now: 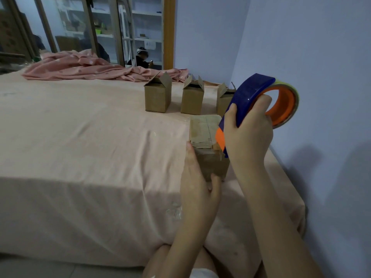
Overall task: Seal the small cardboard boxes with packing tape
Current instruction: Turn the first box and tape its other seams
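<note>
A small cardboard box [204,131] sits near the bed's right side with its flaps folded flat and clear tape across the top. My left hand [197,183] holds the box's near left side, thumb on its front face. My right hand [248,133] grips a blue and orange tape dispenser [261,97] with a roll of clear tape; its orange cutter end rests on the box's near right top edge. Three more small boxes stand behind with flaps up: a left box [157,97], a middle box [192,100] and a right box [223,102] partly hidden by the dispenser.
The boxes stand on a bed covered with a peach sheet [90,147]. A crumpled pink blanket [90,67] lies along the far edge. A blue wall [321,77] runs close on the right. Glass doors [90,27] are behind the bed, a seated person beyond them.
</note>
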`<move>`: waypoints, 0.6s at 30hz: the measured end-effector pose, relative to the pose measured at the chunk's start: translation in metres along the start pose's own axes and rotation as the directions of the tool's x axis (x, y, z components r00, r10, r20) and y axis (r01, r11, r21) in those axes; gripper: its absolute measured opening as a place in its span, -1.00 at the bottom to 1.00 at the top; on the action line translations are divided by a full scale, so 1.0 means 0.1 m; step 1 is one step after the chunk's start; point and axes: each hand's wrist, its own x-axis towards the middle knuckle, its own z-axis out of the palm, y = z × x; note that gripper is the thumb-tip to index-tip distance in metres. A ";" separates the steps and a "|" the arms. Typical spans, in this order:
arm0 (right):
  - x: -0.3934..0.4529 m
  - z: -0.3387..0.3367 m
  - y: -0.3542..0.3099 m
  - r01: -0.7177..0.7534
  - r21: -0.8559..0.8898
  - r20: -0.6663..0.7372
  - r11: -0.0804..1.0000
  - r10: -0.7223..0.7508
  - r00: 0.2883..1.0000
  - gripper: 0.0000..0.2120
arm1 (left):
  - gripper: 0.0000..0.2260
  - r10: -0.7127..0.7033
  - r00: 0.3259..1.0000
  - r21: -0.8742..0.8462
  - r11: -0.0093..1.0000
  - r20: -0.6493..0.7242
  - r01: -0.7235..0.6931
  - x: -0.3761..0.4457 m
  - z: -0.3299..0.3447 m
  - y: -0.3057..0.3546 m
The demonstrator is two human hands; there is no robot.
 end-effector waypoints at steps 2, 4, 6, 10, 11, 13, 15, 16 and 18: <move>0.01 0.00 0.04 -0.025 0.002 0.006 1.000 0.025 1.000 -0.57 | -0.32 -0.003 1.000 -0.006 1.000 0.012 0.003 -0.05 0.00 -0.02; 0.02 -0.01 0.05 -0.041 0.011 0.006 0.999 0.041 0.999 -0.55 | -0.31 -0.018 0.998 0.004 1.000 0.066 0.018 -0.07 -0.02 -0.04; 0.02 -0.02 0.05 -0.038 0.025 0.016 0.999 0.038 0.999 -0.51 | -0.30 -0.057 0.995 0.056 0.997 0.079 0.052 -0.03 -0.09 -0.01; -0.01 -0.03 0.04 -0.028 0.036 0.035 0.999 0.027 0.999 -0.43 | -0.37 0.239 0.970 0.438 0.867 0.052 -0.237 0.23 -0.17 0.19; -0.01 -0.03 0.05 -0.030 0.036 0.032 0.999 0.029 0.999 -0.43 | -0.39 0.270 0.948 0.517 0.795 0.167 -0.318 0.29 -0.14 0.25; 0.00 -0.04 0.08 -0.040 0.026 0.032 0.999 0.039 0.999 -0.43 | -0.46 0.237 0.915 0.638 0.659 0.327 -0.399 0.34 -0.06 0.31; 0.02 -0.05 0.13 -0.062 0.036 0.043 0.997 0.060 0.997 -0.45 | -0.59 0.248 0.907 0.710 0.565 0.339 -0.420 0.35 -0.07 0.31; 0.04 -0.06 0.16 -0.079 0.054 0.046 0.995 0.077 0.996 -0.46 | -0.66 0.295 0.893 0.712 0.538 0.341 -0.450 0.36 -0.07 0.31; 0.05 -0.08 0.22 -0.121 0.096 0.036 0.988 0.118 0.992 -0.47 | -0.75 0.369 0.863 0.702 0.510 0.345 -0.498 0.41 -0.08 0.28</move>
